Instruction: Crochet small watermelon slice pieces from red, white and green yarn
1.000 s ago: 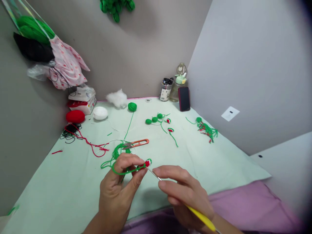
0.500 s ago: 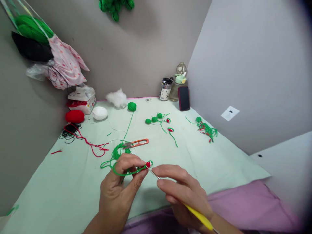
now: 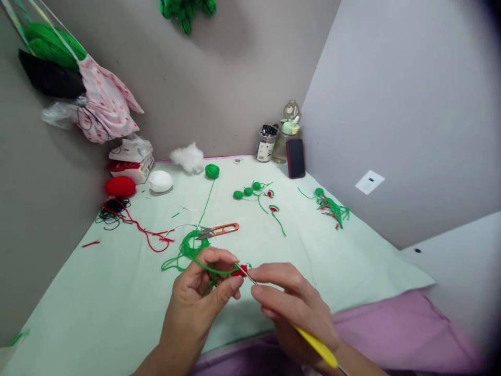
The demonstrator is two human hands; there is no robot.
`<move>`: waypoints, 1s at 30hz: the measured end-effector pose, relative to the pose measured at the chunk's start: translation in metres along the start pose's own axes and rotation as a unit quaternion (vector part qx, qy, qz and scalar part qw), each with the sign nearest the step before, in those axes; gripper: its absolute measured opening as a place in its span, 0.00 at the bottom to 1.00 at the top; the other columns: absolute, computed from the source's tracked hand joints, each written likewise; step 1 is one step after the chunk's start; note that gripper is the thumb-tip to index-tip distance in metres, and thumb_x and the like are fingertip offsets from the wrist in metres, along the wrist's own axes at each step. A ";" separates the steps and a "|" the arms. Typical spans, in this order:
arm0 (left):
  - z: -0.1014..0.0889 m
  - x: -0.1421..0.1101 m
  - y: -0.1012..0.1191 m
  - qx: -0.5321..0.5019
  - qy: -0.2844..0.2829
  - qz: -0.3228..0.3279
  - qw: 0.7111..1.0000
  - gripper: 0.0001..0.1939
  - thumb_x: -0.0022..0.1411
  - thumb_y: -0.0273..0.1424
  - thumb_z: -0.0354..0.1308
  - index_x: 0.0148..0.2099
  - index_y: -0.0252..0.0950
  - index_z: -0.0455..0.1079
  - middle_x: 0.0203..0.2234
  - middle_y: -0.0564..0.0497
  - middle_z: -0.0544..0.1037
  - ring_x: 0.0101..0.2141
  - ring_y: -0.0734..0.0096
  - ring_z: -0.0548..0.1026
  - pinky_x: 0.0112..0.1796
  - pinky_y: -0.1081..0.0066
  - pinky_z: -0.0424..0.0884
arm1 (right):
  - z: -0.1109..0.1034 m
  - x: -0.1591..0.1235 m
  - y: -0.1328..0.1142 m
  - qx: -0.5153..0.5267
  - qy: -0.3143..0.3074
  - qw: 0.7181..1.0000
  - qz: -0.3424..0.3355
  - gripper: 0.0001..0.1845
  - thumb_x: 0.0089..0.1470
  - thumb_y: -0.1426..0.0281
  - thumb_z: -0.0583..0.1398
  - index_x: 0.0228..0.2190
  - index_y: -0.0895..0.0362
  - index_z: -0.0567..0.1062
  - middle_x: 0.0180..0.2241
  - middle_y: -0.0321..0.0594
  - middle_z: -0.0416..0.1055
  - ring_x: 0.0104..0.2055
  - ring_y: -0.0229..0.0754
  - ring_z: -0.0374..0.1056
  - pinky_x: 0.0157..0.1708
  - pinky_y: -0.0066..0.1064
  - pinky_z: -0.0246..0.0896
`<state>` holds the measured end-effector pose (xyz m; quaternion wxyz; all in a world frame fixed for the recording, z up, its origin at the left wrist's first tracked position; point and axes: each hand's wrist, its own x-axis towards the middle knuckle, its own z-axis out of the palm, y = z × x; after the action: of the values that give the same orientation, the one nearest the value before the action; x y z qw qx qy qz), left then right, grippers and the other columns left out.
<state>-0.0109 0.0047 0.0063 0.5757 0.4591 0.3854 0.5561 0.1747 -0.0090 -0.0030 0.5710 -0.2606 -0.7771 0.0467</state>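
My left hand pinches a small red and green crochet piece, with green yarn looped over its fingers. My right hand grips a crochet hook with a yellow handle; its metal tip meets the piece. The two hands nearly touch above the front of the pale green table cover. Orange thread snips lie just beyond my left hand.
At the back left sit a red yarn ball, a white ball, a green ball and white stuffing. Small green crochet pieces and yarn scraps lie mid-table. A phone, cup and bottle stand in the corner.
My left hand has shifted slightly right and lower with the crochet piece, and its fingers have curled in more. My right hand stays close, the hook still at the piece.
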 end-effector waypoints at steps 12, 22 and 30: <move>0.005 0.000 0.005 -0.013 0.026 -0.049 0.998 0.16 0.55 0.36 0.79 0.44 0.38 0.82 0.24 0.55 0.77 0.20 0.80 0.67 0.20 0.82 0.67 | 0.007 0.013 0.001 -0.028 0.044 0.999 0.018 0.18 0.68 0.78 0.61 0.54 0.50 0.81 0.47 0.46 0.86 0.43 0.45 0.81 0.41 0.38 0.81; 0.011 -0.009 0.010 0.108 0.159 0.043 0.980 0.11 0.57 0.27 0.74 0.43 0.43 0.81 0.31 0.55 0.84 0.21 0.78 0.69 0.23 0.78 0.69 | 0.001 0.010 0.000 0.027 -0.013 0.999 -0.011 0.15 0.76 0.69 0.51 0.51 0.58 0.76 0.48 0.54 0.84 0.50 0.44 0.82 0.48 0.36 0.81; 0.005 -0.009 0.007 0.162 0.128 0.165 0.964 0.14 0.59 0.21 0.72 0.43 0.45 0.81 0.32 0.56 0.85 0.25 0.74 0.78 0.27 0.78 0.76 | 0.001 0.010 -0.002 0.023 -0.013 1.000 -0.007 0.14 0.76 0.69 0.51 0.52 0.57 0.74 0.48 0.54 0.84 0.51 0.43 0.82 0.49 0.34 0.81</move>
<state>-0.0086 -0.0055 0.0134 0.3399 0.5283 0.4597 0.6278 0.1705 -0.0058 0.0064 0.5666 -0.2414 -0.7852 0.0641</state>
